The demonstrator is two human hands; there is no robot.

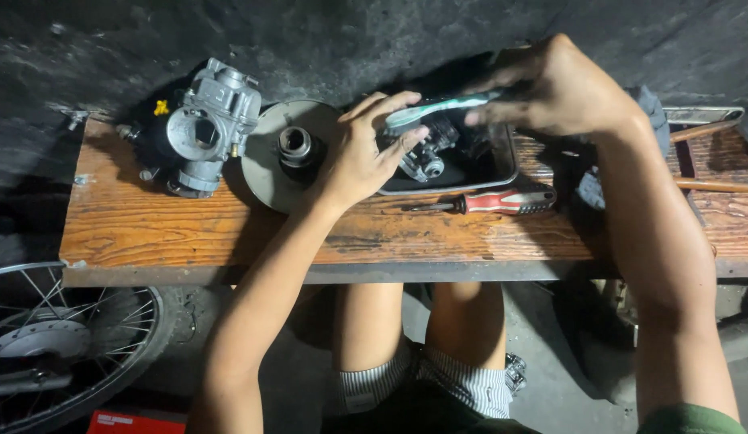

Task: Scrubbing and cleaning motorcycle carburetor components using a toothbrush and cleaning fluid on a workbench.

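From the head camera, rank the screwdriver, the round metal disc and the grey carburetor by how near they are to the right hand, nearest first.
1. Screwdriver, just below the right hand on the bench.
2. Disc, beyond the left hand.
3. Carburetor, at the bench's far left.

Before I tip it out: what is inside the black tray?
Inside the black tray, a small metal part shows, held by the left hand. The right hand, holding a toothbrush, covers the rest.

My arms are bare to the wrists; I wear striped grey-white shorts [462,386], a green sleeve [687,419] lower right.
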